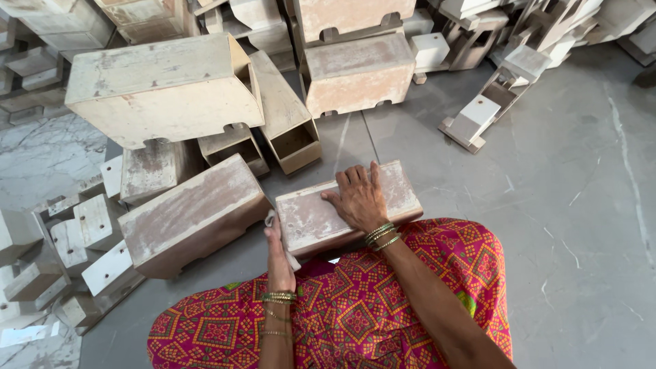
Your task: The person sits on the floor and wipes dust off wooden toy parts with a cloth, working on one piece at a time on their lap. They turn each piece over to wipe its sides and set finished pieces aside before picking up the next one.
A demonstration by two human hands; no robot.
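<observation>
R hand [357,198]: open, fingers spread, palm flat on top face of a pale wooden box [345,208]. Pressing/steadying, not gripping. Green bangles at wrist.

L hand [277,249]: at box's near-left corner, fingers closed round a small whitish piece [271,220], prob. cloth or sanding paper – can't tell which. Piece touches box's L end. Bangles on this wrist too.

Box: long, rectangular, whitish coat worn to bare patches; rests across the lap on pink patterned fabric [355,307], far edge out over the grey floor [560,225]. Directly under R hand, just ahead of L hand.

Just L of it, a bigger box [195,215] of same finish lies tilted on floor, near but not clearly touching. Beyond, toward far-left of floor: large box [160,89] on its side, an open narrow box [287,116], another block [355,72] at far centre. Small notched white pieces [89,232] heaped along L edge; a stepped wooden part [488,106] far right. Marble slab [41,154] at L.
</observation>
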